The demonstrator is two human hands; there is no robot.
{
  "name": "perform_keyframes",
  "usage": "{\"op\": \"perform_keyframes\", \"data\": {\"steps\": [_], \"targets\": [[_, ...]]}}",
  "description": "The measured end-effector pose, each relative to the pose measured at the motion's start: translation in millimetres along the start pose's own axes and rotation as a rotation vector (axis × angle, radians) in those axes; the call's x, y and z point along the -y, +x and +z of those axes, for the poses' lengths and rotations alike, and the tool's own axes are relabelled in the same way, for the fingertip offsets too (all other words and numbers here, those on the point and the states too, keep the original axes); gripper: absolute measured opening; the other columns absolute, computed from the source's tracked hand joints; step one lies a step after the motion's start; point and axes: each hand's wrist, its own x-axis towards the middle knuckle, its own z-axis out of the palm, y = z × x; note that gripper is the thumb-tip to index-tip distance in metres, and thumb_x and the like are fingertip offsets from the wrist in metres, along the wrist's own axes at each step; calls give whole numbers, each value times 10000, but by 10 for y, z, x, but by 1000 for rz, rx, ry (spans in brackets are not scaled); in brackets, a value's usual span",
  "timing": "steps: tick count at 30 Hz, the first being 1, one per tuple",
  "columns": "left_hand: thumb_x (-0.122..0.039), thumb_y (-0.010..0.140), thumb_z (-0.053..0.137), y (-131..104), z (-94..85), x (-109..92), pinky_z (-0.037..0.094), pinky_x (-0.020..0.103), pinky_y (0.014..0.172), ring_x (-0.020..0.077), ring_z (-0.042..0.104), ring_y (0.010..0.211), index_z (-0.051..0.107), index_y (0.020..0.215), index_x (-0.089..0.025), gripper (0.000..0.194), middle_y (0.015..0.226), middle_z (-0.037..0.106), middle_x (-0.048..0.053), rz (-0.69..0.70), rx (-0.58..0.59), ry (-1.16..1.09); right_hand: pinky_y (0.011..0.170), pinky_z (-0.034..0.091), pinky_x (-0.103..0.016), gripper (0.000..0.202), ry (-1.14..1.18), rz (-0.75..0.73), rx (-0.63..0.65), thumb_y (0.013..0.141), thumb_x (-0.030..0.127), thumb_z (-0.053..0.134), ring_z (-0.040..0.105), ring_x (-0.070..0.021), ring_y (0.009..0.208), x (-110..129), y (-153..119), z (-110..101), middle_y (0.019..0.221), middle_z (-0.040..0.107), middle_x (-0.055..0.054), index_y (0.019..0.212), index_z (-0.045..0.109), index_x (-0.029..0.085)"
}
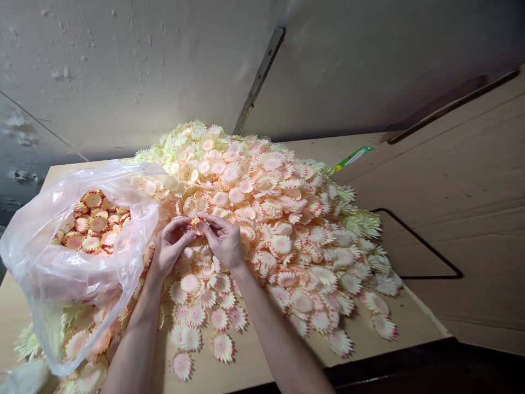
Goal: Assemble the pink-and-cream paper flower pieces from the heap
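Both hands meet over the front of a large heap of artificial flower heads, pale pink and cream with fringed, red-tipped edges. My left hand and my right hand pinch one small yellowish flower piece between their thumbs and forefingers. The fingertips partly cover it, so its exact shape is hard to make out. To the left of my left hand stands an open clear plastic bag. Inside it lie many smaller flower pieces with yellow and red edges.
The heap spreads over a light wooden table, with loose flowers near the front edge. A green and yellow packet sticks out behind it. Cardboard and a bent black metal rod stand at the right; a grey wall rises behind.
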Motion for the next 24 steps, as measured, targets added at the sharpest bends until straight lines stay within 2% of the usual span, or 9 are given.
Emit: {"op": "perform_keyframes", "data": {"steps": [3,6,11,14,20,22,24], "targets": [[-328,748,820,-1,8,-13,592,275,779,170,679,875,729,1034,-199,326,971,700,44,-7,-18,-5,689,578,-290,291,-75,-44,26,913,415,635,721,-182,774,25,0,-6,894,771,-56,1110,680,205],[-328,736,829,4,18,-30,576,253,791,154,668,878,730,991,-190,307,964,709,40,0,-43,6,572,484,-251,231,-178,-105,27,955,413,567,622,-140,596,28,-2,-15,701,695,2,1061,614,213],[-331,701,846,15,29,-26,558,231,712,125,648,765,729,945,-174,313,880,708,28,-21,-96,19,559,439,-252,184,-260,-126,18,978,409,515,592,-135,578,29,-8,-6,693,644,14,982,544,227],[-341,686,850,15,35,-20,554,234,691,125,640,751,726,928,-169,322,868,698,24,-23,-103,19,545,431,-257,184,-260,-141,-80,979,415,504,578,-137,566,34,-5,25,687,617,11,962,518,232],[-296,685,834,8,4,-12,490,185,621,82,576,660,718,881,-166,262,784,656,-1,21,-162,9,611,528,-290,235,-21,-82,-373,960,472,515,642,-166,651,38,61,-23,749,632,-20,978,476,241],[-294,686,833,10,-8,-7,507,196,640,92,594,685,720,895,-171,268,800,659,2,16,-180,-21,655,551,-306,240,-9,-61,-430,952,465,526,671,-183,766,65,85,-75,888,659,-62,1010,512,232],[-308,678,845,13,-7,-10,541,225,681,111,624,730,724,914,-176,295,840,668,8,-1,-190,-52,793,564,-355,249,-94,-105,-413,955,448,516,658,-221,997,107,89,-111,1121,645,-111,1047,582,227]]}}
